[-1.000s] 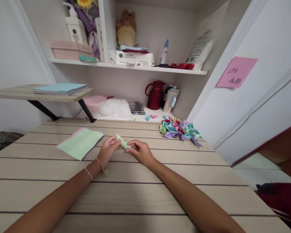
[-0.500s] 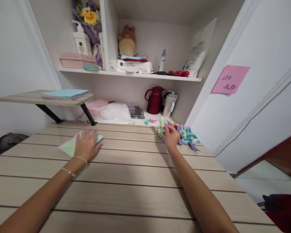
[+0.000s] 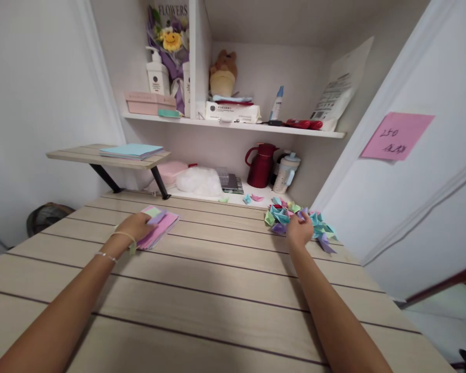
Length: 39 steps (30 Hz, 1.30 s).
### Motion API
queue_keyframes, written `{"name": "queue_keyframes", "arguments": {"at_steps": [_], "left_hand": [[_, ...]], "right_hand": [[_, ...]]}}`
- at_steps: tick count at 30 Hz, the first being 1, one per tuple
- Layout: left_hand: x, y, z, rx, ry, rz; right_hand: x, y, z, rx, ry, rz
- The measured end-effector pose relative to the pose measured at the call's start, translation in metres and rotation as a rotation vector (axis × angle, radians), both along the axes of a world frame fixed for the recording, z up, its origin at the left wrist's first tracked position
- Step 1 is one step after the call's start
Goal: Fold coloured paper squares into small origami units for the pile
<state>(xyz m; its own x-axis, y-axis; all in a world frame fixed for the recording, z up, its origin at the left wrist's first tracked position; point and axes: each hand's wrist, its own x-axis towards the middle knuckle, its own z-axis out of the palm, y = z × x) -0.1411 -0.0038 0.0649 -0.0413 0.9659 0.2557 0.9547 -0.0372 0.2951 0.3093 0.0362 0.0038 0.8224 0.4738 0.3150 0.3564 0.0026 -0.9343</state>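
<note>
My left hand [image 3: 135,228] is closed on the left side of a stack of coloured paper [image 3: 163,228], pink on top. A green sheet and a purple sheet [image 3: 157,216] are lifted at its fingers. My right hand [image 3: 300,232] rests at the front of a pile of small folded paper boats [image 3: 323,228] in blue, green, purple and pink. Its fingers are bent and look apart, near a purple boat, and I see nothing held in them. A blue boat [image 3: 247,199] and a pink boat [image 3: 257,197] lie apart on the white ledge.
A small raised shelf [image 3: 77,154] with blue paper [image 3: 132,151] stands at the left. Along the back are a white plastic bag [image 3: 199,181], a red jug [image 3: 261,166] and a pale tumbler [image 3: 286,173]. A pink note [image 3: 398,135] sticks to the right wall.
My left hand has gone from lying flat on the paper to gripping sheets at its left side, showing the pink beneath. My right hand has moved from a green boat to the pile's front.
</note>
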Motion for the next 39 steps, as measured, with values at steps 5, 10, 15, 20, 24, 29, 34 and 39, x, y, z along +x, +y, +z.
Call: {"name": "queue_keyframes", "arguments": {"at_steps": [5,10,15,20,24,29,34,39], "left_hand": [[0.038,-0.016,0.011,0.256,0.056,-0.179],[0.091,-0.038,-0.013,0.435,0.060,-0.637],[0.112,-0.043,-0.038,0.433,0.012,-0.711],[0.106,-0.030,-0.044,0.406,-0.100,-0.572],[0.099,-0.025,-0.046,0.427,-0.030,-0.551],[0.090,-0.021,-0.039,0.472,-0.006,-0.597],[0.068,-0.013,0.001,0.747,-0.257,-0.237],[0.025,-0.008,0.039,0.920,-0.218,-0.207]], "right_hand": [[-0.062,-0.023,0.009,0.085,-0.160,0.592],[-0.126,-0.054,-0.002,-0.003,-0.176,1.401],[-0.144,-0.061,-0.013,0.047,-0.154,1.385],[-0.140,-0.055,-0.014,-0.010,0.066,1.342],[-0.141,-0.055,-0.016,-0.013,0.060,1.335],[-0.140,-0.058,-0.015,-0.007,-0.033,1.343],[-0.140,-0.058,-0.013,-0.018,-0.018,1.326],[-0.141,-0.059,-0.013,-0.029,-0.063,1.328]]}}
